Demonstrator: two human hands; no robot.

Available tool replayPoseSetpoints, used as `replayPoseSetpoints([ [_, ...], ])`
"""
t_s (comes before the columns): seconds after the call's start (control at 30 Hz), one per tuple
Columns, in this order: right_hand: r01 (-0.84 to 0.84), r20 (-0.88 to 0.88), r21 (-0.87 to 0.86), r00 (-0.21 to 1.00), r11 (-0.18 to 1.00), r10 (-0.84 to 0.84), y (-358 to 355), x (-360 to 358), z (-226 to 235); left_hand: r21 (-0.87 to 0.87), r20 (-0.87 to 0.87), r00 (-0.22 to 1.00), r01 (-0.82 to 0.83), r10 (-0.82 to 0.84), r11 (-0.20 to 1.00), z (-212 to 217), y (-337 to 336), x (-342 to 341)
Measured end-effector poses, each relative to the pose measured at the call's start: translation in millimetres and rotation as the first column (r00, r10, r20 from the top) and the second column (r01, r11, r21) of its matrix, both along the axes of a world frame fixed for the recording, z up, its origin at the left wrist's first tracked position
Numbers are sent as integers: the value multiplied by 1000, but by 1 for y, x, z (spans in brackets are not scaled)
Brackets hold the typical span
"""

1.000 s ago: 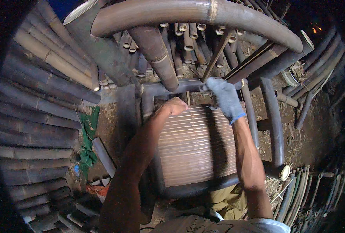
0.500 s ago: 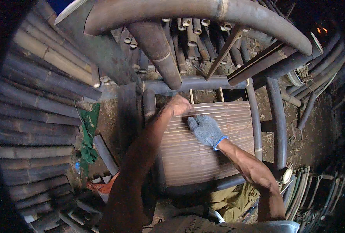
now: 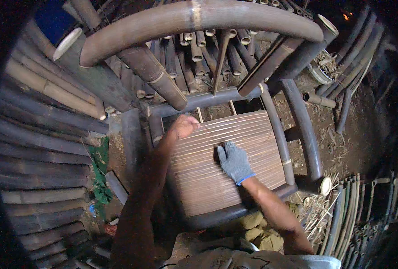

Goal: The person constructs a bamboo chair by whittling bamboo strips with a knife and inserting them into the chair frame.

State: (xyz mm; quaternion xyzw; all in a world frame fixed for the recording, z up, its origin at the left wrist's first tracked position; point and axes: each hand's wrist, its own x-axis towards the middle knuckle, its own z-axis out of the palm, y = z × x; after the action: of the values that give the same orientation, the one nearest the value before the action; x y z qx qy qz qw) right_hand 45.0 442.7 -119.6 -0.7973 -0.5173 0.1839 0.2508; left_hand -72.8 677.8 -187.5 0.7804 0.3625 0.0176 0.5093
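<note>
Bordering seat (image 3: 203,179) edge, open gap (image 3: 215,113), hands (image 3: 185,126) (image 3: 235,162) apart

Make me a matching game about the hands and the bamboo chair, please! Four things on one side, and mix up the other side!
Column one:
1. Right hand
2. Left hand
3. Green cloth
4. Thick curved rail

Column two:
A. On the ground, to the left of the chair
B. Across the top of the chair's back
C. Bare, by the back edge of the slatted seat
D. Wearing a grey glove, over the seat

Right pairs: 1-D, 2-C, 3-A, 4-B
</note>
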Motion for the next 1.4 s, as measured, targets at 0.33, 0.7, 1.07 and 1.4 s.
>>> replayPoseSetpoints([
  [0.33, 186, 127, 219, 968, 958, -217, -160, -31, 3, 723, -77, 996, 80, -35, 686, 57, -4, -37],
  [0.7, 162, 191, 297, 955, 941, -225, -174, -36, -2, 740, -411, 907, 391, -93, 546, 69, -42, -38],
  [1.07, 180, 111, 295, 969, 938, -221, -191, -34, 7, 725, 132, 982, -3, -135, 689, 77, -143, 110],
  [1.4, 335, 51, -174, 942, 926, -331, -229, 20, 77, 685, -195, 951, -43, 240, 728, 26, -98, 113],
])
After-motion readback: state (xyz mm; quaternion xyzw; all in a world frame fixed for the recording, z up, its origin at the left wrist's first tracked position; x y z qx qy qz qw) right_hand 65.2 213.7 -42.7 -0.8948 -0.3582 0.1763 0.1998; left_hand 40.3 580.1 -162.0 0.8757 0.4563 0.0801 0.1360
